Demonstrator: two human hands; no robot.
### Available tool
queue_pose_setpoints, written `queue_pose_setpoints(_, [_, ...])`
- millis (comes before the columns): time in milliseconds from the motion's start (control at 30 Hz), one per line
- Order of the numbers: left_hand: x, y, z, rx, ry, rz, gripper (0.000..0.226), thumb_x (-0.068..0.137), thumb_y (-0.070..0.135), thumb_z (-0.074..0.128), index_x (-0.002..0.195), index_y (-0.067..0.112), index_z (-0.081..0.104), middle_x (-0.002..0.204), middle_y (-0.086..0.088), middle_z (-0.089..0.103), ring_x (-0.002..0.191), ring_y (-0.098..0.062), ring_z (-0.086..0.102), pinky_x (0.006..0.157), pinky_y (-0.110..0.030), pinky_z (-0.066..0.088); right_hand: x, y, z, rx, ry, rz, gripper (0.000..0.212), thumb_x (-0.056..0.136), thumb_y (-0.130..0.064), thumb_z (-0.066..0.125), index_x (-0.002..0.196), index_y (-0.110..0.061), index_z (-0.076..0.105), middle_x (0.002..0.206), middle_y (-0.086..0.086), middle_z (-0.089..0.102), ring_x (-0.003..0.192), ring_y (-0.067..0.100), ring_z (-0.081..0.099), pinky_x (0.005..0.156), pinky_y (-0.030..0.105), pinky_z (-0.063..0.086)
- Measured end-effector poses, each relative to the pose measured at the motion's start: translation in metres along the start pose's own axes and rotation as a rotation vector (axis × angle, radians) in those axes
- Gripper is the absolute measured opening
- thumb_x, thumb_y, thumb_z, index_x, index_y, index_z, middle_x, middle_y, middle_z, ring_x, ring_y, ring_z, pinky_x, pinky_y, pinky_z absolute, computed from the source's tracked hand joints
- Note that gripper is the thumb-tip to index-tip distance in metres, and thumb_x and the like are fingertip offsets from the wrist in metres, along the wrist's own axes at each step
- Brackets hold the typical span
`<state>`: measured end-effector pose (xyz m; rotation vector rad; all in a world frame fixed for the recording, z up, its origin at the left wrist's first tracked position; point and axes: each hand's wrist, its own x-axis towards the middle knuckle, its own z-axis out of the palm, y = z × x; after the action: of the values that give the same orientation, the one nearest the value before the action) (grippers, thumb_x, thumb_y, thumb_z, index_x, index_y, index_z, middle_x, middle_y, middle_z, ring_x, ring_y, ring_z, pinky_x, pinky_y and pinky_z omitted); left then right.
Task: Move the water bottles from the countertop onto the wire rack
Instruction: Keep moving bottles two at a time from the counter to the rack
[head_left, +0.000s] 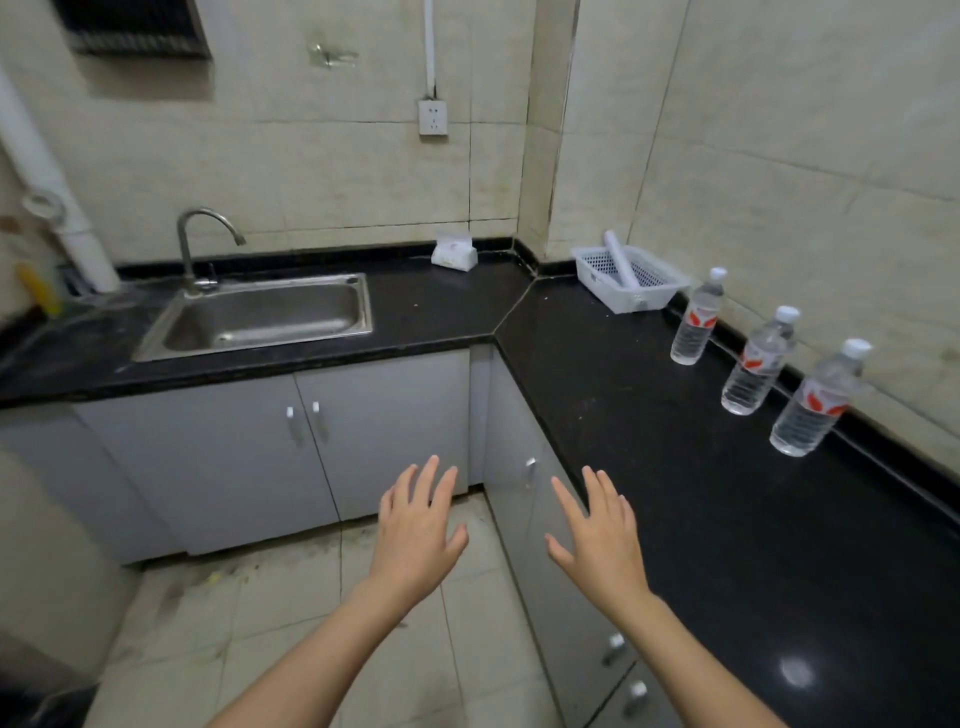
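Three clear water bottles with white caps and red-and-white labels stand upright in a row along the right wall on the black countertop (649, 415): a far bottle (696, 319), a middle bottle (758, 364) and a near bottle (815, 402). My left hand (418, 530) and my right hand (597, 535) are held out palm down over the floor and cabinet front, fingers spread, holding nothing. Both hands are well short of the bottles. A dark wire rack (137, 28) hangs on the wall at the top left, partly cut off.
A steel sink (260, 317) with a tap (200, 244) sits in the left counter. A tissue pack (454, 253) lies in the back corner. A white plastic basket (631, 278) holding a white roll stands beyond the bottles. Grey cabinet doors (363, 441) run below.
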<state>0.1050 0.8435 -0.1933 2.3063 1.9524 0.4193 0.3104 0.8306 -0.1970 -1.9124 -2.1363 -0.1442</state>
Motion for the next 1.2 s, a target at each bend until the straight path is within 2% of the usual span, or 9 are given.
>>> queue_pose_setpoints(67, [0.021, -0.005, 0.005, 0.008, -0.011, 0.008, 0.064, 0.088, 0.038, 0.042, 0.144, 0.022, 0.017, 0.156, -0.002, 0.008, 0.143, -0.023, 0.007, 0.112, -0.038, 0.013, 0.024, 0.005, 0.015, 0.036, -0.008, -0.007, 0.071, 0.056, -0.029, 0.085, 0.119, -0.01, 0.059, 0.123, 0.03, 0.055, 0.116, 0.045, 0.051, 0.086, 0.057, 0.047])
queue_pose_setpoints(167, [0.054, -0.014, 0.011, 0.012, -0.013, 0.008, 0.063, 0.087, 0.035, 0.048, 0.143, 0.018, 0.024, 0.155, -0.007, 0.016, 0.142, -0.029, 0.013, 0.112, -0.042, 0.016, 0.06, 0.015, 0.04, 0.053, -0.084, -0.02, 0.067, 0.083, -0.035, 0.061, 0.141, -0.018, 0.031, 0.149, 0.024, 0.023, 0.139, 0.039, 0.016, 0.11, 0.052, 0.021])
queue_pose_setpoints(233, [0.08, -0.022, 0.015, 0.08, -0.046, 0.018, 0.064, 0.086, 0.036, 0.049, 0.143, 0.018, 0.025, 0.155, -0.008, 0.018, 0.142, -0.03, 0.015, 0.112, -0.044, 0.018, 0.088, 0.021, 0.056, 0.062, -0.121, -0.021, 0.066, 0.088, -0.038, 0.051, 0.144, -0.023, 0.019, 0.154, 0.019, 0.009, 0.142, 0.033, 0.002, 0.114, 0.047, 0.011])
queue_pose_setpoints(333, [0.127, -0.036, 0.023, 0.164, -0.043, 0.11, 0.067, 0.059, 0.036, 0.078, 0.119, 0.012, 0.06, 0.129, -0.014, 0.058, 0.115, -0.035, 0.056, 0.088, -0.048, 0.049, 0.132, 0.027, 0.072, 0.045, -0.105, 0.02, 0.066, 0.084, -0.034, 0.059, 0.141, -0.02, 0.029, 0.151, 0.022, 0.019, 0.141, 0.037, 0.011, 0.112, 0.051, 0.017])
queue_pose_setpoints(433, [0.184, -0.046, 0.034, 0.201, -0.053, 0.137, 0.068, 0.039, 0.04, 0.086, 0.1, 0.014, 0.071, 0.108, -0.009, 0.07, 0.095, -0.03, 0.068, 0.069, -0.041, 0.057, 0.177, 0.033, 0.084, 0.037, -0.069, 0.101, 0.063, 0.08, -0.031, 0.064, 0.137, -0.016, 0.039, 0.146, 0.025, 0.029, 0.138, 0.04, 0.02, 0.108, 0.054, 0.025])
queue_pose_setpoints(567, [0.268, -0.05, 0.053, 0.052, -0.152, 0.241, 0.065, 0.064, 0.035, 0.076, 0.121, 0.011, 0.058, 0.132, -0.015, 0.054, 0.119, -0.038, 0.053, 0.091, -0.05, 0.047, 0.227, 0.049, 0.087, -0.006, -0.125, 0.274, 0.064, 0.087, -0.037, 0.053, 0.142, -0.021, 0.026, 0.153, 0.02, 0.014, 0.142, 0.034, 0.006, 0.113, 0.048, 0.016])
queue_pose_setpoints(667, [0.331, -0.04, 0.068, -0.007, -0.14, 0.353, 0.064, 0.083, 0.034, 0.055, 0.14, 0.014, 0.032, 0.152, -0.011, 0.025, 0.138, -0.035, 0.025, 0.108, -0.048, 0.028, 0.252, 0.065, 0.081, -0.024, -0.036, 0.413, 0.063, 0.083, -0.034, 0.061, 0.139, -0.019, 0.036, 0.149, 0.023, 0.024, 0.14, 0.037, 0.016, 0.11, 0.052, 0.022])
queue_pose_setpoints(833, [0.393, -0.002, 0.105, -0.09, -0.249, 0.469, 0.062, 0.091, 0.041, 0.037, 0.144, 0.021, 0.013, 0.157, -0.002, 0.007, 0.143, -0.024, 0.008, 0.112, -0.04, 0.017, 0.247, 0.111, 0.074, -0.087, -0.085, 0.675, 0.063, 0.088, -0.042, 0.049, 0.143, -0.025, 0.023, 0.154, 0.016, 0.01, 0.143, 0.03, 0.004, 0.114, 0.044, 0.013])
queue_pose_setpoints(1200, [0.46, 0.145, 0.15, -0.142, -0.315, 0.742, 0.063, 0.09, 0.043, 0.036, 0.144, 0.023, 0.012, 0.157, 0.001, 0.005, 0.143, -0.02, 0.006, 0.113, -0.038, 0.014, 0.238, 0.237, 0.052, -0.131, -0.017, 0.991, 0.067, 0.087, -0.045, 0.049, 0.143, -0.024, 0.021, 0.154, 0.016, 0.011, 0.143, 0.029, 0.006, 0.114, 0.042, 0.015])
